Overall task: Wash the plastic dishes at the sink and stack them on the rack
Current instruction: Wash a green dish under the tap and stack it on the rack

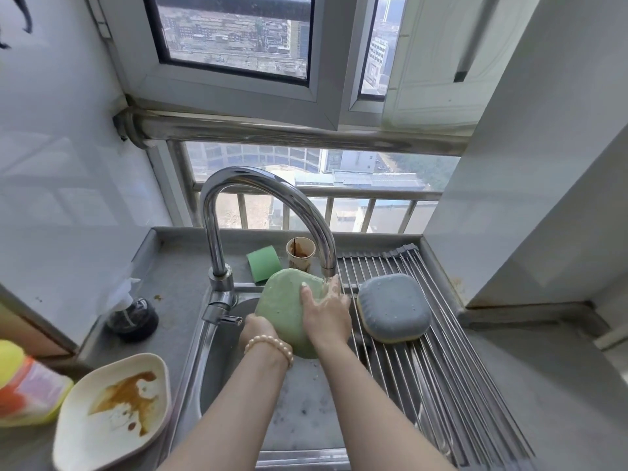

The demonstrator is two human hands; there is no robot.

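At frame centre I note the green plastic plate (289, 311) held tilted over the sink (217, 362), under the faucet (268, 212) spout. My left hand (258, 331) grips its lower edge, fingers hidden behind. My right hand (324, 309) lies flat on its back, fingers extended. A grey dish (394, 307) sits overturned on the rack (441, 385), centre right. A stained cream plate (112, 413) sits lower left

The gray desk (176, 266) holds a dirty white plate (112, 413), a yellow bottle (23, 385), a dark pot (134, 319), a green sponge (263, 263) and a stained cup (300, 254).
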